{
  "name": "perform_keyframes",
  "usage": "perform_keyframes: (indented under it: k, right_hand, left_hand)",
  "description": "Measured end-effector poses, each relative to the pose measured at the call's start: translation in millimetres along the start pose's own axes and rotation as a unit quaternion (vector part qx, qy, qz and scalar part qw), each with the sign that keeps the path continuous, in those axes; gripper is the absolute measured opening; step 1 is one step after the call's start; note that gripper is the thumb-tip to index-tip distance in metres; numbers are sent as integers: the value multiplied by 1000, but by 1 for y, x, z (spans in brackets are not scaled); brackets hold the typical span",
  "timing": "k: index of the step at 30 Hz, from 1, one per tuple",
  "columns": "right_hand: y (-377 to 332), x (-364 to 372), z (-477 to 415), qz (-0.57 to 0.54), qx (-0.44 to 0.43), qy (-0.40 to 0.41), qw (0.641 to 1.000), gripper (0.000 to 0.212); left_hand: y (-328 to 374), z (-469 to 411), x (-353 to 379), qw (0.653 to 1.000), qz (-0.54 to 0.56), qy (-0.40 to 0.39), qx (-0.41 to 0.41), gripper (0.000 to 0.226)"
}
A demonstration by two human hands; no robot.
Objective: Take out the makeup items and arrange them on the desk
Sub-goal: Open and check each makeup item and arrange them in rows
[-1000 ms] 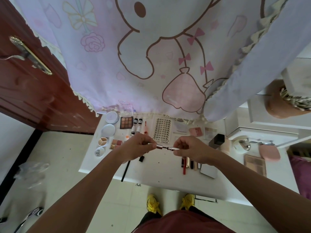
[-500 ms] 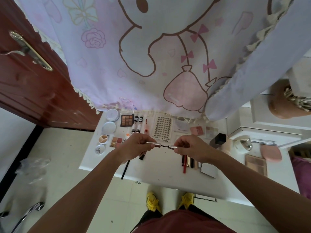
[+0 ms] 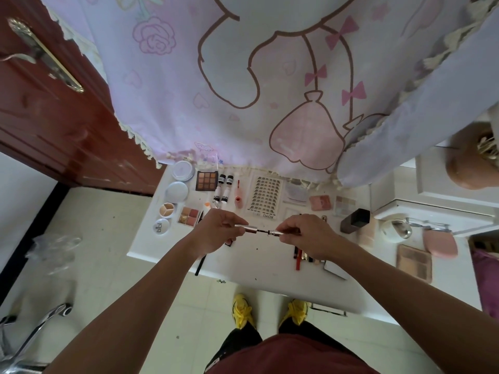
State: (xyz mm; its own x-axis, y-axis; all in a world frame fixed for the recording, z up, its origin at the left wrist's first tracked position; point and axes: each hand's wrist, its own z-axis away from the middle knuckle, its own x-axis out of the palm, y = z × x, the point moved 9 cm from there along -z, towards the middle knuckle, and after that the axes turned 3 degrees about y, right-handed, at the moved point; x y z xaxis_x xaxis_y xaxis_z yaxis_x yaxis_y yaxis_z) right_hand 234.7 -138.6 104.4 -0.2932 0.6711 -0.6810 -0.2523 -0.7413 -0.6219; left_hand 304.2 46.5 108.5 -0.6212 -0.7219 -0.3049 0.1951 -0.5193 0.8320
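I see the slim makeup pen held level in the air above the white desk, stretched between the person's two hands. The left hand pinches its silvery end with curled fingers, and the right hand pinches the other end the same way. A thin dark stem shows between the two metallic parts.

On the desk beyond the pen I make out a nine-pan eyeshadow palette, a round compact, small bottles, a lash sheet and a pink blush. A red pencil lies just beside the right wrist.

A cartoon-print curtain hangs over the desk's far edge. A brown wooden door stands to the left above pale floor tiles.
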Motion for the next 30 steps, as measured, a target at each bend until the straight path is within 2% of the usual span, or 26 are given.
perform_keyframes:
  k: [23,30]
  right_hand:
    - [-23,-17,-1,49,-36,71,996,18]
    - [-21,-13,-1,45,-37,48,997,21]
  left_hand:
    - [10,9,-16,999,29,19,8,10]
    - [8,10,-18,999,23,33,12,17]
